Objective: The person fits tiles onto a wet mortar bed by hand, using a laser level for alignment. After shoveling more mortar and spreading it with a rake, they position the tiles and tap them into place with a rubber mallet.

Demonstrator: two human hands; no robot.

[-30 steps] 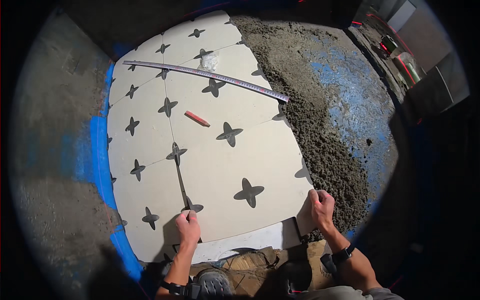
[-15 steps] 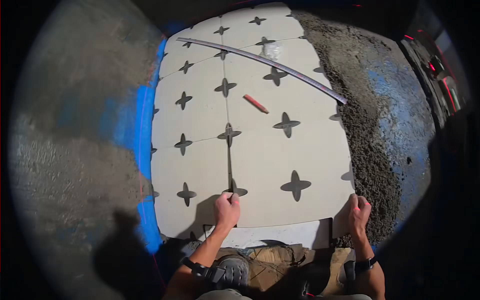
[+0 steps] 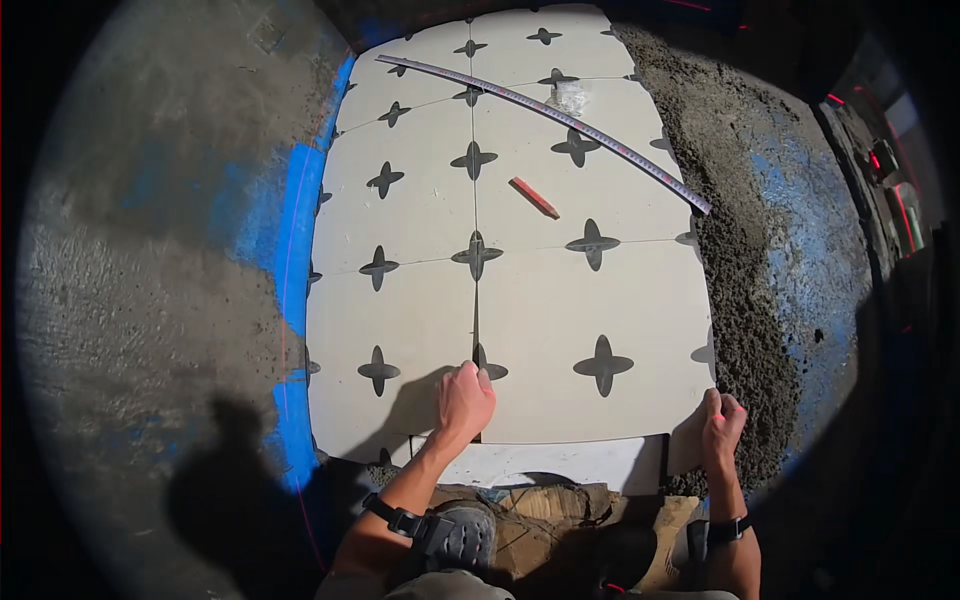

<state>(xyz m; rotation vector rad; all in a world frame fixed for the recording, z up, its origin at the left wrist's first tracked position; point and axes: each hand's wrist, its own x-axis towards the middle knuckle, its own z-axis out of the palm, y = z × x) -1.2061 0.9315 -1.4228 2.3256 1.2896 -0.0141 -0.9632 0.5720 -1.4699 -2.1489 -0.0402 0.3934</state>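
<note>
A cream floor tile [image 3: 540, 320] with dark four-petal motifs lies nearest me on the right side of the laid tiles. My left hand [image 3: 466, 402] is closed at its left edge, over a dark, narrow wedge-shaped gap [image 3: 476, 325] beside the neighbouring tile [image 3: 345, 330]. Closed at the tile's right edge is my right hand [image 3: 723, 428], its fingertips partly hidden. From under the tile's near edge shows a white flat piece [image 3: 560, 462]. Farther off, a red carpenter's pencil [image 3: 535, 198] rests on the tiles.
A long graduated rule [image 3: 560, 120] crosses the far tiles diagonally, near a small clear plastic piece [image 3: 572, 97]. Crumbly grey mortar [image 3: 745, 320] borders the right side. Blue edging [image 3: 293, 240] runs along the left, by wet grey floor [image 3: 150, 300]. Torn cardboard [image 3: 555, 510] lies close to me.
The view has shifted, so the tiles, rule and pencil appear farther right and slightly higher. Both hands stay at the same tile's edges; the left hand has turned a little.
</note>
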